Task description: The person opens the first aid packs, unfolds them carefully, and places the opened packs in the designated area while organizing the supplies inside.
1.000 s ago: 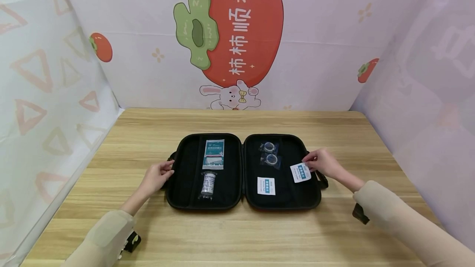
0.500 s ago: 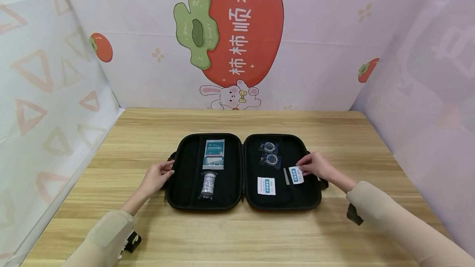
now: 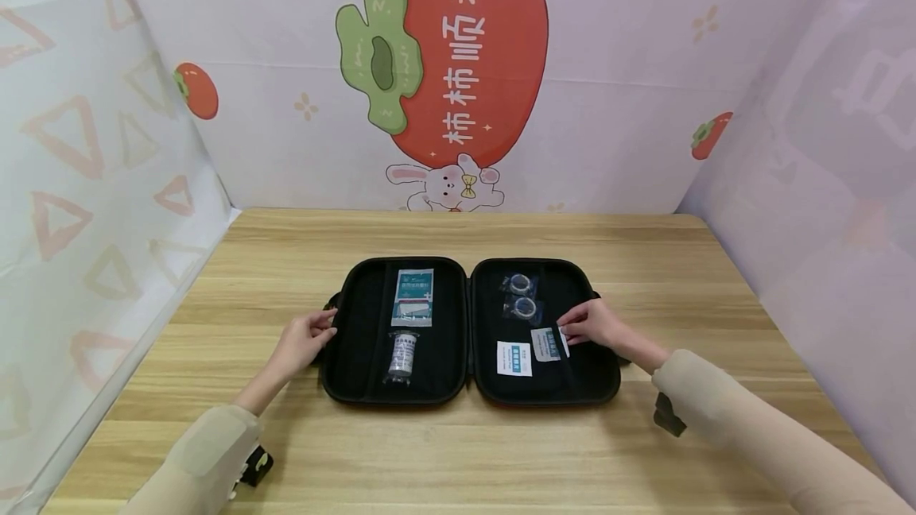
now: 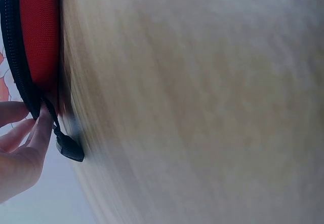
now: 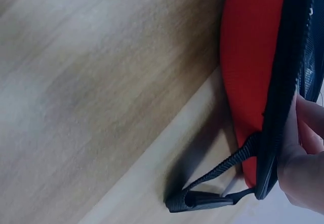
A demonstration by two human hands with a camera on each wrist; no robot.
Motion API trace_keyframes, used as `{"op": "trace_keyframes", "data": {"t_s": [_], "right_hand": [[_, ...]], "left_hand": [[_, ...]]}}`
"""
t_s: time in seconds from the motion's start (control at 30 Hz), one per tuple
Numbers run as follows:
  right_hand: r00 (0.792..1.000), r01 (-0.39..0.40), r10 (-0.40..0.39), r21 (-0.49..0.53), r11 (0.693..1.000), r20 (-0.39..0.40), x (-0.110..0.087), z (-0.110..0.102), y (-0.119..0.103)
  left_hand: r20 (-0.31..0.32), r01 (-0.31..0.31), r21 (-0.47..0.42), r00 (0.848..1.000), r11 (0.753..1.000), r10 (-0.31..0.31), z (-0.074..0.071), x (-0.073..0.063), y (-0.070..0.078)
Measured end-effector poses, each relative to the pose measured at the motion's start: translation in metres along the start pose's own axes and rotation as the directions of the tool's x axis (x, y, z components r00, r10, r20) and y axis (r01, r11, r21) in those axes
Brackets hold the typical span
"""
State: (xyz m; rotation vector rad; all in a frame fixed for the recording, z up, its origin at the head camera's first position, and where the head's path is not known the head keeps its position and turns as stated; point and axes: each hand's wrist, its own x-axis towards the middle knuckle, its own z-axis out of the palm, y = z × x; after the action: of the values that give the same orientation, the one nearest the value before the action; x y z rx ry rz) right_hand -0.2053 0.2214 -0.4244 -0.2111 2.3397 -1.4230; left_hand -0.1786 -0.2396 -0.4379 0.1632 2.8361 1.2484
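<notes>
A black-lined zip case [image 3: 468, 400] with a red outer shell lies spread open on the table. At its left edge my left hand [image 3: 304, 336] grips the rim; the left wrist view has those fingers by the zip [image 4: 23, 77]. Over the right half, my right hand [image 3: 595, 326] pinches a white-and-blue alcohol pad packet [image 3: 545, 345] by its right side, where fingers partly hide it. A similar packet [image 3: 514, 358] lies flat just left of it. Behind them are two clear-wrapped rings [image 3: 525, 308], like tape rolls. The right wrist view does not show the held packet.
The case's left half holds a green-and-white sachet [image 3: 413, 298] and a wrapped white roll [image 3: 402, 356], possibly a bandage. A black strap loop [image 5: 202, 198] sticks out at the right side. Printed cloth [image 3: 608, 125] hangs behind the wooden table [image 3: 458, 459].
My right hand has moved left with the packet, from the right rim further into the case's right half, close to the other packet. My left hand has stayed at the left rim.
</notes>
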Motion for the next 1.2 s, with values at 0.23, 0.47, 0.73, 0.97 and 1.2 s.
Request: {"op": "trace_keyframes", "data": {"t_s": [0.23, 0.47, 0.73, 0.97, 1.2], "right_hand": [[0.998, -0.041, 0.042, 0.023, 0.999, -0.037, 0.005, 0.006, -0.001], [0.996, -0.051, 0.048, -0.044, 0.998, -0.077, 0.011, 0.012, 0.000], [0.990, -0.099, 0.091, -0.065, 0.993, -0.106, 0.016, 0.019, -0.002], [0.988, -0.103, 0.097, -0.045, 0.994, -0.121, 0.019, 0.023, -0.003], [0.983, -0.125, 0.121, -0.019, 0.992, -0.140, 0.020, 0.025, -0.005]], "left_hand": [[0.004, 0.007, -0.005, 1.000, 1.000, -0.007, 0.000, -0.001, 0.002], [0.009, 0.022, 0.003, 1.000, 1.000, -0.022, 0.000, 0.000, 0.001], [0.005, 0.015, -0.004, 1.000, 1.000, -0.015, 0.000, 0.001, 0.000], [0.005, 0.005, -0.001, 1.000, 1.000, -0.005, 0.000, 0.000, 0.000], [0.002, 0.010, 0.000, 1.000, 1.000, -0.010, 0.000, 0.000, 0.001]]}}
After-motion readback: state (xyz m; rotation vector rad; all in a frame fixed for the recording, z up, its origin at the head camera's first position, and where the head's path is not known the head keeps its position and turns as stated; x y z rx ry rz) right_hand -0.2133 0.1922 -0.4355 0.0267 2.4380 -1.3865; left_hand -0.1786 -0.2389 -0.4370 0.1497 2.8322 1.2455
